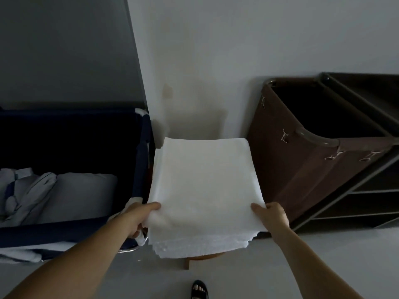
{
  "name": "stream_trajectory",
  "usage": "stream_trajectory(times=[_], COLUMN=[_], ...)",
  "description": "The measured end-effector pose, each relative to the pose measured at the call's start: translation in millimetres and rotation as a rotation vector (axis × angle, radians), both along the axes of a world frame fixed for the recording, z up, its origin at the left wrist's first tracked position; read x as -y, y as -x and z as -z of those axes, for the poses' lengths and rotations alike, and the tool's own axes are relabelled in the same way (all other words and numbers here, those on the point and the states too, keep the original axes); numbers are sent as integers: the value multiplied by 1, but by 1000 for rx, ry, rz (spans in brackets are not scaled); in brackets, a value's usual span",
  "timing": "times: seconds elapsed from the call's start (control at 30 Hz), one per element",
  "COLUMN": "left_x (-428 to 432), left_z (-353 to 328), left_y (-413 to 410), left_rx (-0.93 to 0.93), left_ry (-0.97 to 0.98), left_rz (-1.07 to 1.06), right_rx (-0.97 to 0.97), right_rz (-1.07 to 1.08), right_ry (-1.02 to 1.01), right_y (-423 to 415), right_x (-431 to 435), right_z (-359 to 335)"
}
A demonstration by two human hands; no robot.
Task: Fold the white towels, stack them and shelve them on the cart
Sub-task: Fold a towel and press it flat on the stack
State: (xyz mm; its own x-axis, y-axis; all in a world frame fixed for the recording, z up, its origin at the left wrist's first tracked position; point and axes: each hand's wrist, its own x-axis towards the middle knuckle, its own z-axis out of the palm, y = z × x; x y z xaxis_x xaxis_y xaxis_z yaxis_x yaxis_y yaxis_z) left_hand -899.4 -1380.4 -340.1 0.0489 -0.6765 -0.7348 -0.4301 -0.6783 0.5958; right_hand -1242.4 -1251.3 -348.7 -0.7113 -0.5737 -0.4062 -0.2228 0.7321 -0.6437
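A stack of folded white towels [203,190] lies on a small wooden stool [203,256], which shows only under the stack's near edge. My left hand [138,216] grips the near left side of the stack, thumb on top and fingers underneath. My right hand [272,214] grips the near right side the same way. The cart [362,190], a dark frame with open shelves, stands at the right.
A brown fabric laundry bin [302,152] hangs on the cart's left end, close to the towels. A dark blue bin [71,173] with grey-white linen [64,195] stands at the left. A white wall is behind; a sandalled foot [199,289] is on the grey floor.
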Motion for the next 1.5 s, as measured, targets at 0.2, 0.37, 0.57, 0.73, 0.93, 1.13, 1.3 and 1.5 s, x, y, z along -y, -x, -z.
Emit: stream_trajectory(times=[0.2, 0.37, 0.57, 0.73, 0.93, 1.13, 1.3, 1.5], left_x=[7, 22, 64, 121, 129, 49, -9, 4], left_z=[7, 6, -38, -154, -215, -85, 39, 27], left_y=[10, 12, 22, 39, 38, 10, -3, 4], left_rx=[-61, -187, -193, -361, -504, -344, -89, -171], left_ry=[20, -117, -6, 280, 545, 472, 256, 267], left_rz=[53, 3, 21, -21, -76, -9, 56, -62], right_rx=[233, 295, 214, 81, 165, 122, 155, 114], right_rz=[69, 22, -76, -99, -81, -24, -70, -88], right_ry=[-52, -81, 79, 476, 698, 432, -3, 128], right_y=[10, 17, 25, 37, 39, 31, 2, 15], right_x=[4, 26, 80, 151, 165, 103, 46, 56], right_z=[12, 5, -50, -162, -217, -86, 9, -13])
